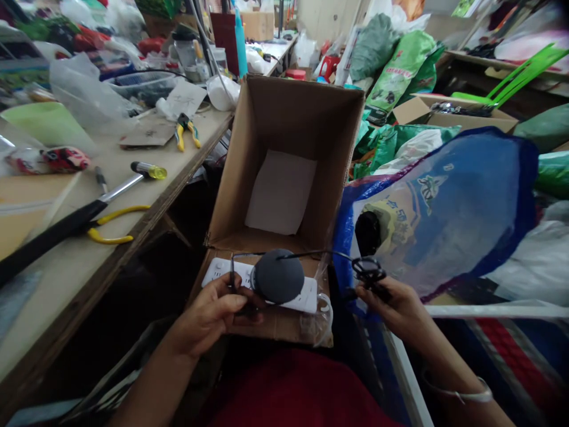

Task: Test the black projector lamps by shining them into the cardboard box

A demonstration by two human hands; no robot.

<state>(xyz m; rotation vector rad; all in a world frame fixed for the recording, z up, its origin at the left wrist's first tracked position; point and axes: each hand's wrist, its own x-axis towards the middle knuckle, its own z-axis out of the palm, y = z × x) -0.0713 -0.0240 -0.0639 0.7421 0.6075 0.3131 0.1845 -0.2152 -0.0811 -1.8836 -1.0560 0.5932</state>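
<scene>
At the near edge of the open cardboard box [284,154], we note a round grey fabric-covered puck [278,276] held in the left hand [208,317], fingers curled toward its lower rim and thumb laid across them. Its black cable [311,254] runs over to the right hand [391,308], fingers pinching a small black coil [368,270]. Beneath the puck, a white power strip [222,273] lies on the box flap [267,323]. Behind the right hand hangs a blue printed bag [444,207], its lettering unreadable to us.

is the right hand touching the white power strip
Apart: the head view shows the right hand clear of the white power strip, with a gap between them.
</scene>
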